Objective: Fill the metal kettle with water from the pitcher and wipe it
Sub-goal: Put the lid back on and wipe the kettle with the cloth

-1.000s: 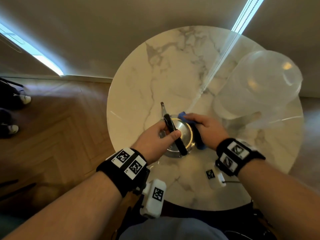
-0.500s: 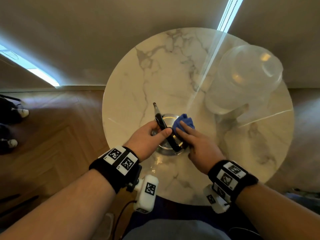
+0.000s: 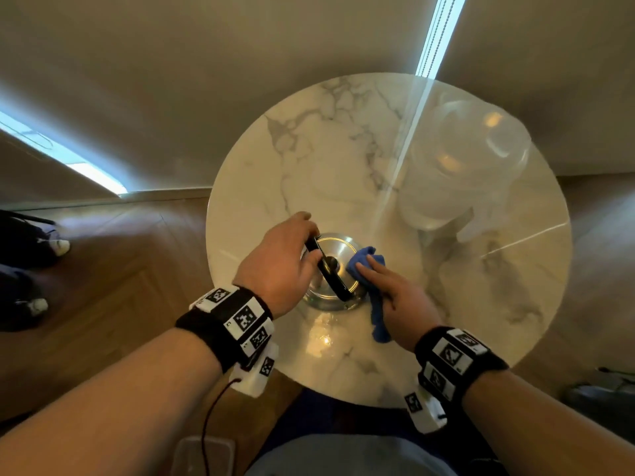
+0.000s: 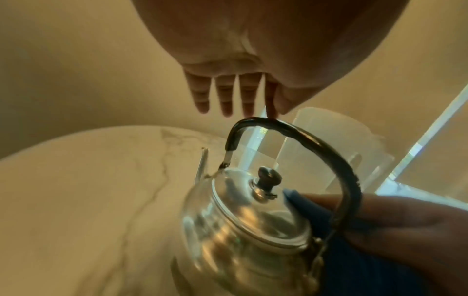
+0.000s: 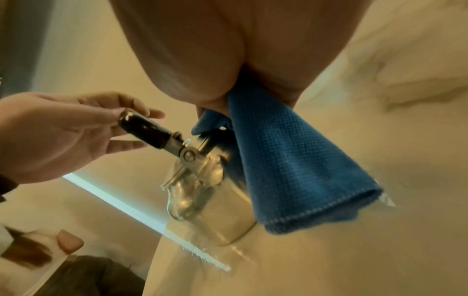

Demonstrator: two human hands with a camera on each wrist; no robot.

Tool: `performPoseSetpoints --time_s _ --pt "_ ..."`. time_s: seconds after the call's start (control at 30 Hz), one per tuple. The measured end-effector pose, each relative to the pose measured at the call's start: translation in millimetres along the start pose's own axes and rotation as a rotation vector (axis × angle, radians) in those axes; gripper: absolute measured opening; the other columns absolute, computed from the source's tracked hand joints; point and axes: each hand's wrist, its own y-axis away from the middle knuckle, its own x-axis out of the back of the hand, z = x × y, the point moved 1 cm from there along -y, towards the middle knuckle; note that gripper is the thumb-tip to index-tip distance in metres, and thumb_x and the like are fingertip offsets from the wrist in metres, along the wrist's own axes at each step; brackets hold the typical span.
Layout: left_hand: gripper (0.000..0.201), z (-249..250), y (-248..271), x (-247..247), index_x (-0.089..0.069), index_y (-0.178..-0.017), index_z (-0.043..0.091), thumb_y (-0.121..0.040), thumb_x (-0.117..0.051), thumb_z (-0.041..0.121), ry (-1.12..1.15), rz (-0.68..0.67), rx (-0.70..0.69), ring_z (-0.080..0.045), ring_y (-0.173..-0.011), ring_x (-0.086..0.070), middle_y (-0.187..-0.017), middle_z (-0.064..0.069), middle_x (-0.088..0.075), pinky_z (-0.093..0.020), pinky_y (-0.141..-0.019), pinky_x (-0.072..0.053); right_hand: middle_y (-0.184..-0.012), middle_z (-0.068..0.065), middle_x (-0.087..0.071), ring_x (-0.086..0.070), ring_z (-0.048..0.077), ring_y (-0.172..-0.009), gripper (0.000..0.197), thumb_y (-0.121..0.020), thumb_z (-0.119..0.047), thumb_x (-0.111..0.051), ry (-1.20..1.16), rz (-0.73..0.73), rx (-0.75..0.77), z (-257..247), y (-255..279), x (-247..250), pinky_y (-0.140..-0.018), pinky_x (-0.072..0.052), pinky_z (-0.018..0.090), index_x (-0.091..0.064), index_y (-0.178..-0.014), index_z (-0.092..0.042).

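The metal kettle (image 3: 338, 249) stands lidded on the round marble table (image 3: 309, 166), towards its near side. My left hand (image 3: 278, 259) pinches the top of the black handle (image 3: 330, 280) between thumb and fingers; the right wrist view shows this grip on the handle (image 5: 144, 128). My right hand (image 3: 398, 297) holds a blue cloth (image 3: 364, 261) and presses it with straight fingers against the right of the lid. The cloth (image 5: 291, 164) hangs down from under the palm. In the left wrist view the kettle (image 4: 240, 230) has its spout on the far side. The clear pitcher (image 3: 457, 166) stands at the back right.
A shiny wet patch (image 3: 323, 334) lies on the marble just in front of the kettle. Left of the table is wooden floor with someone's shoes (image 3: 58, 245). A clear plastic box (image 3: 206, 455) sits on the floor by my knees.
My left hand has slid along the handle to its far left part. My right hand has carried the cloth from the top of the lid to its right side.
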Motion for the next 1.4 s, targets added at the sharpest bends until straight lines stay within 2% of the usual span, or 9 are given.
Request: performPoseSetpoints --time_s 0.07,0.17,0.4,0.6,0.7,0.8,1.0,1.23,1.4 --pt "0.031 0.3 -10.1 6.1 -0.061 -0.115 0.022 -0.088 -0.048 0.016 -0.214 -0.074 -0.295 -0.021 -0.129 -0.048 -0.136 0.002 -0.056 -0.027 -0.109 -0.033 -0.160 -0.017 -0.037 -0.037 0.014 -0.147 0.074 -0.094 0.005 -0.047 -0.047 0.030 0.012 5.5 2.9 3.4 -0.121 -0.023 0.031 -0.046 -0.140 -0.053" --pt "0.032 6.2 -27.4 13.0 -0.065 -0.110 0.024 -0.083 -0.050 0.016 -0.455 -0.254 -0.463 -0.023 -0.118 -0.056 -0.121 0.003 -0.065 -0.033 -0.103 -0.044 -0.156 -0.005 -0.049 -0.041 0.019 -0.146 0.064 -0.096 0.009 -0.042 -0.035 0.035 0.067 -0.5 4.7 9.1 -0.119 -0.026 0.026 -0.058 -0.141 -0.032" --pt "0.019 22.8 -57.6 27.4 -0.065 -0.108 0.034 -0.091 -0.055 0.035 -0.583 -0.411 -0.424 -0.019 -0.097 -0.064 -0.107 0.010 -0.063 -0.040 -0.074 -0.057 -0.138 0.005 -0.063 -0.057 0.026 -0.128 0.055 -0.097 0.002 -0.046 -0.103 0.104 -0.174 14.5 23.9 25.2 -0.102 -0.041 0.027 -0.057 -0.144 -0.024" --pt "0.025 23.7 -81.7 34.6 -0.065 -0.113 0.033 -0.092 -0.054 0.042 -0.546 -0.333 -0.370 -0.020 -0.096 -0.064 -0.107 0.008 -0.063 -0.036 -0.072 -0.053 -0.096 -0.001 -0.077 -0.073 0.015 -0.089 0.042 -0.092 -0.010 -0.049 -0.291 0.135 -0.308 24.5 35.9 36.8 -0.090 -0.058 0.046 -0.069 -0.106 -0.044" --pt "0.025 25.5 -98.0 43.3 -0.066 -0.112 0.034 -0.092 -0.055 0.045 -0.514 -0.253 -0.324 -0.020 -0.094 -0.063 -0.104 0.008 -0.064 -0.036 -0.073 -0.052 -0.095 -0.016 -0.077 -0.072 0.006 -0.090 0.030 -0.081 -0.035 -0.060 -0.292 0.180 -0.300 23.1 36.4 33.6 -0.086 -0.057 0.038 -0.066 -0.102 -0.055" --pt "0.024 29.6 -117.8 51.1 -0.067 -0.110 0.033 -0.092 -0.055 0.044 -0.486 -0.207 -0.281 -0.021 -0.092 -0.062 -0.102 0.007 -0.064 -0.034 -0.072 -0.051 -0.094 -0.028 -0.072 -0.068 -0.004 -0.087 0.017 -0.084 -0.040 -0.074 -0.278 0.202 -0.288 13.2 31.9 28.7 -0.085 -0.053 0.032 -0.066 -0.099 -0.046" --pt "0.024 26.3 -147.9 52.5 -0.068 -0.108 0.031 -0.093 -0.054 0.044 -0.479 -0.162 -0.234 -0.020 -0.087 -0.061 -0.095 0.006 -0.063 -0.036 -0.073 -0.054 -0.088 -0.005 -0.072 -0.068 0.007 -0.081 0.007 -0.098 -0.027 -0.062 -0.266 0.239 -0.340 4.3 25.6 21.8 -0.071 -0.049 0.023 -0.066 -0.094 -0.031" --pt "0.024 12.5 -162.8 49.7 -0.067 -0.109 0.030 -0.093 -0.055 0.044 -0.413 -0.113 -0.193 -0.016 -0.085 -0.058 -0.091 0.008 -0.061 -0.034 -0.073 -0.053 -0.097 0.009 -0.076 -0.071 0.026 -0.093 0.018 -0.102 -0.028 -0.057 -0.292 0.349 -0.399 30.2 40.5 30.6 -0.087 -0.056 0.043 -0.071 -0.104 -0.018" --pt "0.043 8.9 -149.2 41.9 -0.058 -0.125 0.029 -0.088 -0.061 0.052 -0.291 0.043 -0.153 -0.020 -0.112 -0.057 -0.124 0.005 -0.059 -0.040 -0.089 -0.053 -0.094 -0.001 -0.075 -0.069 0.017 -0.090 0.014 -0.104 -0.028 -0.056 -0.293 0.447 -0.446 66.0 63.8 68.8 -0.089 -0.054 0.042 -0.070 -0.100 -0.029"
